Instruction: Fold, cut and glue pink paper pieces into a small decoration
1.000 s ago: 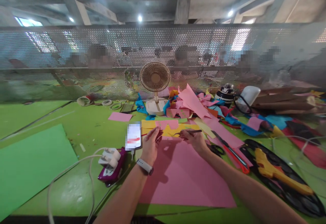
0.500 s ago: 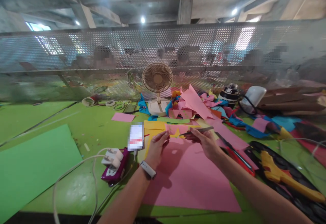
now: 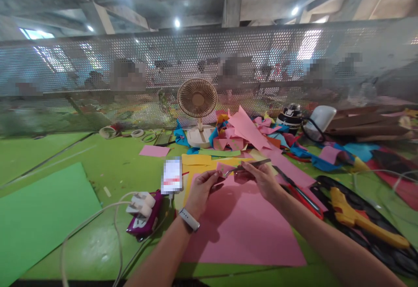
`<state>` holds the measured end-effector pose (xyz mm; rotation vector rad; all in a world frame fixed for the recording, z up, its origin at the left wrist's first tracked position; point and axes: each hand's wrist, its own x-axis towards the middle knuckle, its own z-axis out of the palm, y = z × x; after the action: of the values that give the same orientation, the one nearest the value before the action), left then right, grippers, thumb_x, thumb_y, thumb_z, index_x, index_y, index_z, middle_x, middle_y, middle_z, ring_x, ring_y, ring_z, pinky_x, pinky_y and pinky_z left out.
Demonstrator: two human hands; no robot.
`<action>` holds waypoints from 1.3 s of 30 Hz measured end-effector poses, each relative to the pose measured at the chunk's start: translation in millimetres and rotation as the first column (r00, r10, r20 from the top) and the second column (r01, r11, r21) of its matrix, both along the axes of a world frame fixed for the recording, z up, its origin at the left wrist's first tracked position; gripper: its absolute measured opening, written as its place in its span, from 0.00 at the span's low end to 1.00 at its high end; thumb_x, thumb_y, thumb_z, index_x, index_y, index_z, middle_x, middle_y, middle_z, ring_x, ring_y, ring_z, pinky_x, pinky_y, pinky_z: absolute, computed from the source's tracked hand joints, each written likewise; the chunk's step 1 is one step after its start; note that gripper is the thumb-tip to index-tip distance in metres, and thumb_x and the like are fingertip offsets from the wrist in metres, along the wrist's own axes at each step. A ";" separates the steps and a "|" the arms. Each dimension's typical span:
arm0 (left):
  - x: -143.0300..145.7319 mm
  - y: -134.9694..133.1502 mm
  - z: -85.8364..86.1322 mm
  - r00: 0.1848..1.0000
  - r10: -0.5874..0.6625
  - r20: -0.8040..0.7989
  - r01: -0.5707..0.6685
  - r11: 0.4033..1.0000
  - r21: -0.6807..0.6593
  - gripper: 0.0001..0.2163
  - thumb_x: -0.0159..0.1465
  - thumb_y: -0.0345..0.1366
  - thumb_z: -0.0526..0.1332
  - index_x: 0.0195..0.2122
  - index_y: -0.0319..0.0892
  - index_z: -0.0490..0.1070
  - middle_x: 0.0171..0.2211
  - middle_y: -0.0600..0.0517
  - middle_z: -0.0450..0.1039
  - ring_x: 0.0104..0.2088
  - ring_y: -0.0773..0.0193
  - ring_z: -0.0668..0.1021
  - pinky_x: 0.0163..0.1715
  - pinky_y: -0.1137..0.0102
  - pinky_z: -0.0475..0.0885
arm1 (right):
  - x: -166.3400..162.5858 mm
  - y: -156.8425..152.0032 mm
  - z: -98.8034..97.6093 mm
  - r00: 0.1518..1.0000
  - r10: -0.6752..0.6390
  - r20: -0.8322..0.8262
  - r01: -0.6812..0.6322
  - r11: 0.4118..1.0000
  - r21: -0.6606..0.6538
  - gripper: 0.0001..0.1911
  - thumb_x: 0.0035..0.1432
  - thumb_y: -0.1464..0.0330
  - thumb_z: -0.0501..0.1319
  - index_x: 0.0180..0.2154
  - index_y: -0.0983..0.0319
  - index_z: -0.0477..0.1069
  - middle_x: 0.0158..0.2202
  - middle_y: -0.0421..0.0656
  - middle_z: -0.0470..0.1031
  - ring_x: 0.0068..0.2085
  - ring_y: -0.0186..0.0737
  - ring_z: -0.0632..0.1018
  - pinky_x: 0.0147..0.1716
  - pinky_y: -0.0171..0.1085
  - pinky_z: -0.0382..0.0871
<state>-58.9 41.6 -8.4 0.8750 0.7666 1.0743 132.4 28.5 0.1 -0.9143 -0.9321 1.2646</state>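
My left hand (image 3: pixel 202 187), a white watch on its wrist, pinches a small pink paper piece (image 3: pixel 225 168) above the large pink sheet (image 3: pixel 241 226). My right hand (image 3: pixel 261 180) is closed on a thin metal tool (image 3: pixel 251 165), like scissors or tweezers, whose tip touches the small piece. Both hands hover just over the far edge of the pink sheet. A yellow sheet (image 3: pixel 197 160) lies right behind them.
A phone (image 3: pixel 172 174) and a purple power strip (image 3: pixel 143 217) with white plugs sit left of my hands. A green sheet (image 3: pixel 39 213) lies far left. A small fan (image 3: pixel 197 104) and a paper scrap pile (image 3: pixel 248 134) stand behind. A yellow glue gun (image 3: pixel 359 221) rests on a black tray at right.
Both hands rose slightly from the sheet and came together; the small pink piece is now lifted between my left fingers and the tool's tip.
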 end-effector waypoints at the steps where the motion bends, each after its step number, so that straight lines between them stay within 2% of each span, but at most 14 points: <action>1: 0.4 -0.3 0.5 1.000 -0.002 -0.008 0.002 1.000 0.005 0.09 0.53 0.37 0.67 0.32 0.38 0.75 0.32 0.48 0.75 0.38 0.62 0.77 0.38 0.70 0.72 | 0.4 0.3 -0.4 1.000 -0.007 0.002 0.007 1.000 -0.003 0.15 0.48 0.60 0.66 0.30 0.67 0.76 0.24 0.47 0.78 0.23 0.38 0.78 0.24 0.34 0.73; 19: 1.4 -1.1 2.3 0.999 -0.036 0.005 0.036 0.999 0.034 0.11 0.50 0.38 0.69 0.32 0.37 0.76 0.32 0.48 0.76 0.34 0.63 0.77 0.38 0.70 0.71 | 1.8 0.2 1.4 0.999 -0.030 0.029 0.031 0.999 -0.042 0.18 0.46 0.58 0.66 0.30 0.68 0.75 0.24 0.48 0.78 0.24 0.39 0.78 0.23 0.34 0.72; 39: 2.6 -2.6 4.3 0.999 -0.040 0.018 0.039 0.999 0.028 0.10 0.51 0.37 0.68 0.32 0.37 0.76 0.30 0.49 0.76 0.31 0.66 0.77 0.38 0.71 0.71 | 2.0 0.9 -0.4 0.998 -0.052 0.034 0.052 0.998 -0.027 0.16 0.47 0.59 0.66 0.29 0.67 0.75 0.22 0.47 0.78 0.23 0.38 0.77 0.23 0.33 0.72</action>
<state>-56.3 39.0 -4.1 0.8992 0.7175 1.0591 134.3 29.4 -0.3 -0.9782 -0.9134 1.2237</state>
